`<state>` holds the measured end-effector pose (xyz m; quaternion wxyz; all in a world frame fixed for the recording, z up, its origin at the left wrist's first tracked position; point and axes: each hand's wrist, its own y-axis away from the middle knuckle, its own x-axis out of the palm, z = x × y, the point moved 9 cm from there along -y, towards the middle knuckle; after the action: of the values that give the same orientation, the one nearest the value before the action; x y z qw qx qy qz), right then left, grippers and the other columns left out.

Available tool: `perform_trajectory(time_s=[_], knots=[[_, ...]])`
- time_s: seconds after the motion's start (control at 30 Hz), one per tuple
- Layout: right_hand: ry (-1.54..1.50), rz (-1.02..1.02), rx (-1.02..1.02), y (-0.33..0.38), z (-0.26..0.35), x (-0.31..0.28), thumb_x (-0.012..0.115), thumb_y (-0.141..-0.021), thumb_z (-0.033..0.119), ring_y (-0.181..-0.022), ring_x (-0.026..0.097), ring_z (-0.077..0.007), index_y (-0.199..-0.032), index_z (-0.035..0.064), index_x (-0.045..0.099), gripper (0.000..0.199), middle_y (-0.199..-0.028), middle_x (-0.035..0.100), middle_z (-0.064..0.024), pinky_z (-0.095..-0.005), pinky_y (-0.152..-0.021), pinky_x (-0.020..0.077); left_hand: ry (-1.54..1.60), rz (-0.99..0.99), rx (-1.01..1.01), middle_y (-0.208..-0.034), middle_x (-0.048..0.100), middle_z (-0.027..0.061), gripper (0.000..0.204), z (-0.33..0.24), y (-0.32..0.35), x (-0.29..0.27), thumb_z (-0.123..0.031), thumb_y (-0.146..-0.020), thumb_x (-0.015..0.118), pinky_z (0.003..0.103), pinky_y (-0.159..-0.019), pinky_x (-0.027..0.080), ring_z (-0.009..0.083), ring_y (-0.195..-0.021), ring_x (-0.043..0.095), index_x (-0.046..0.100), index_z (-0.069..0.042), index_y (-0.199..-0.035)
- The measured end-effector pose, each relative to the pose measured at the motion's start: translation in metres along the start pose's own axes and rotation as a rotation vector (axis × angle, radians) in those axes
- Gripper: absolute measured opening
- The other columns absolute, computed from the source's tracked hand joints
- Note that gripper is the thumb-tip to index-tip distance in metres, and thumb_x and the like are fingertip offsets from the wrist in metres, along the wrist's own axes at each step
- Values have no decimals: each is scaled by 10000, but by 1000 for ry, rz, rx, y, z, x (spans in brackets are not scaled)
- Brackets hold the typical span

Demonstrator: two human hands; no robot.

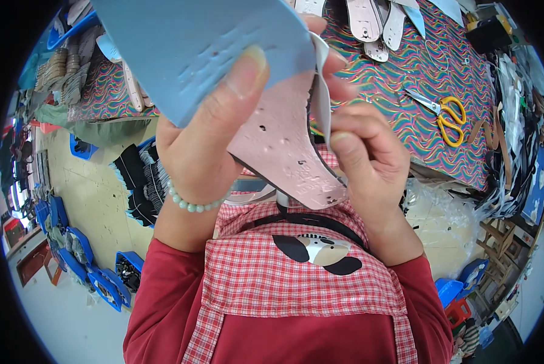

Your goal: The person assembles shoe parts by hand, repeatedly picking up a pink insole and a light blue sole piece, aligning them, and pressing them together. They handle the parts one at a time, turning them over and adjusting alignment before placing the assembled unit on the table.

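Close before me, my left hand [202, 130] grips a shoe insole board, its thumb on the front and its fingertips showing past the far edge. The board has a pink, dented heel part [278, 142] with a dark edge and a wide light-blue front part [217, 51]. Along its right side stands a thin white strip of material [323, 91]. My right hand [372, 151] is closed, thumb and forefinger pinching at that edge near the strip's lower end. What lies behind the board is hidden.
On the table with a colourful wavy cover [399, 133] lie yellow-handled scissors [445, 115] and several pink insole boards [366, 21]. A dark box [489, 33] sits at the far right corner. Blue bins [78, 249] stand on the floor at left, by stacked black pieces [141, 182].
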<state>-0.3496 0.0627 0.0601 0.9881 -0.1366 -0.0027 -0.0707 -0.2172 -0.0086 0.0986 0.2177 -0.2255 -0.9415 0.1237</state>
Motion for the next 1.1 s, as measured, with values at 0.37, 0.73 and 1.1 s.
perform_trajectory(time_s=[0.37,0.73,1.1], knots=[[-281,101,201,1,-21,3,670,-854,78,-782,531,-71,-948,-8,688,129,-904,565,-29,-197,-640,417,-153,-41,-107,-990,620,255,471,-1,-1,10,-254,-941,505,343,-642,537,260,-741,635,476,135,-1206],[66,-13,238,-1,-36,1,649,-865,122,-640,526,-90,-935,-1,563,166,-756,575,-19,-258,-546,418,153,-69,-506,-916,655,54,350,61,-13,3,-187,-826,703,267,-757,514,118,-831,625,577,24,-1074],[681,-61,-201,0,0,-5,681,-813,85,-758,609,-267,-907,0,589,156,-875,603,-127,-341,-607,498,276,-22,-465,-996,647,145,649,110,18,8,-84,-826,697,390,-873,524,295,-997,646,340,-4,-1363]])
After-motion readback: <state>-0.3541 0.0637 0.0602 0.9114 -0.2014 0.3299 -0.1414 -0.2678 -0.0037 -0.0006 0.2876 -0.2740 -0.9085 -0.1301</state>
